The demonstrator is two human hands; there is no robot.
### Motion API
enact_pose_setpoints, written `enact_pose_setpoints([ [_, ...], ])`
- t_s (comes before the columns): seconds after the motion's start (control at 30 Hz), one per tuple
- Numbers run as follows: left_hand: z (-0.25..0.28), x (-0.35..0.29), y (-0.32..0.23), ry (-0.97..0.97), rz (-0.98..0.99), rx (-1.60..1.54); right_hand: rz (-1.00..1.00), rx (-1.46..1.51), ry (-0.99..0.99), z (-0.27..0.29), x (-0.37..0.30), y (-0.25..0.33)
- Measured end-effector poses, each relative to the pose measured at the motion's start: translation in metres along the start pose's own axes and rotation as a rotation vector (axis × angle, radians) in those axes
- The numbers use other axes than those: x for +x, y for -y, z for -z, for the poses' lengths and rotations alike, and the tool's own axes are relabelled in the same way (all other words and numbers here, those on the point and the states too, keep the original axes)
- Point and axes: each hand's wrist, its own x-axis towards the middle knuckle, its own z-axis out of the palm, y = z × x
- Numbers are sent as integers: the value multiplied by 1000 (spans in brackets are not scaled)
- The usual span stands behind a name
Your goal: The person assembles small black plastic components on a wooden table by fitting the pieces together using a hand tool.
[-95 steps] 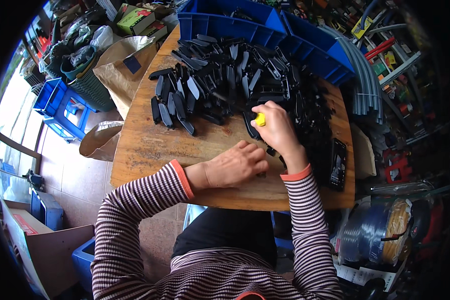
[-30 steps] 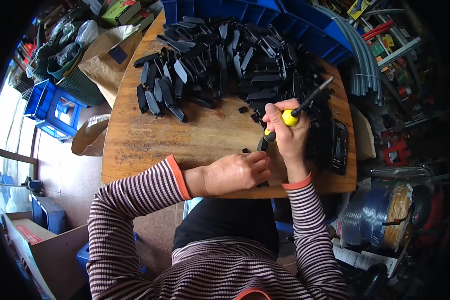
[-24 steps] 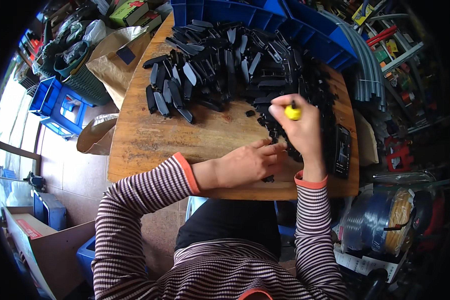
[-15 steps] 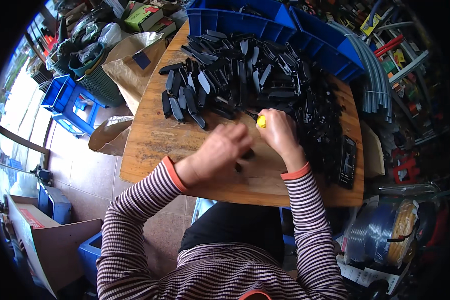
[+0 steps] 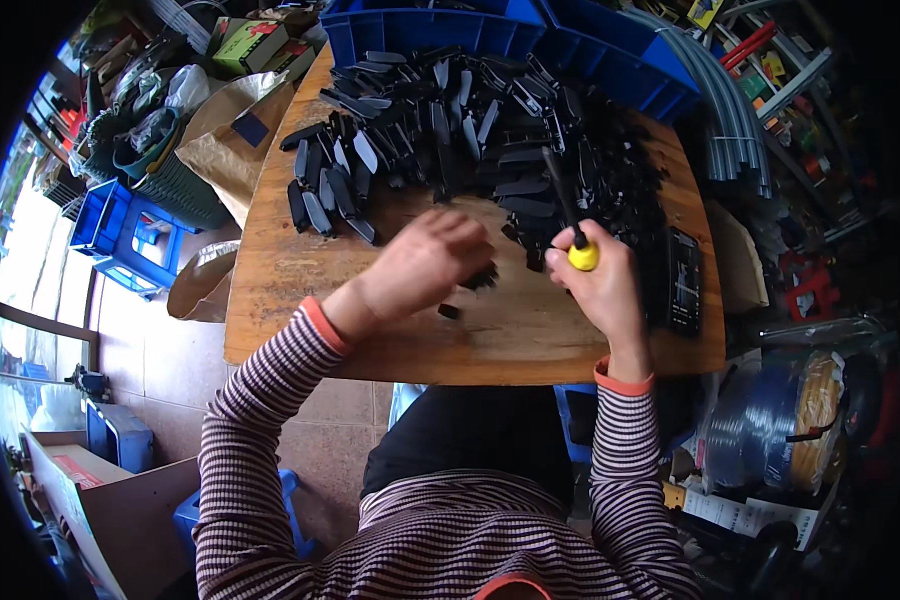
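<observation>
My right hand (image 5: 602, 285) is closed round the yellow handle of a screwdriver (image 5: 582, 255). Its dark shaft points away from me, over the near side of a heap of black plastic parts (image 5: 450, 120). To the left, my left hand (image 5: 432, 258) is above the wooden table (image 5: 530, 345) with its fingers curled and slightly blurred. A small dark piece (image 5: 483, 276) shows at its fingertips, but I cannot make out its kind or how it is gripped. Another small black piece (image 5: 450, 312) lies on the wood just nearer to me.
Blue plastic bins (image 5: 430, 35) stand along the table's far edge. A black phone-like device (image 5: 683, 280) lies at the right edge. Brown paper bags (image 5: 232, 140) stand left of the table, a blue stool (image 5: 135, 235) beyond them. Coiled tubing (image 5: 760, 420) is at the right.
My right hand has moved right and nearer to me with the screwdriver, whose shaft now shows. My left hand stays curled near the small pieces. The whole view has shifted a little.
</observation>
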Motion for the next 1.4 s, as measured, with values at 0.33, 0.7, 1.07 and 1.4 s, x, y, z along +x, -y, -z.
enact_pose_setpoints([
  [0.33,-26,-1,-55,-53,-337,42,171,-261,5,3,-22,-7],
  [0.7,-22,-6,-55,14,-329,20,332,-314,158,-20,-5,-9],
  [1.07,-18,-5,-57,11,-334,5,239,279,-84,-10,22,40],
  [1.4,-34,7,-42,-55,-283,-29,233,328,-277,-1,17,25],
])
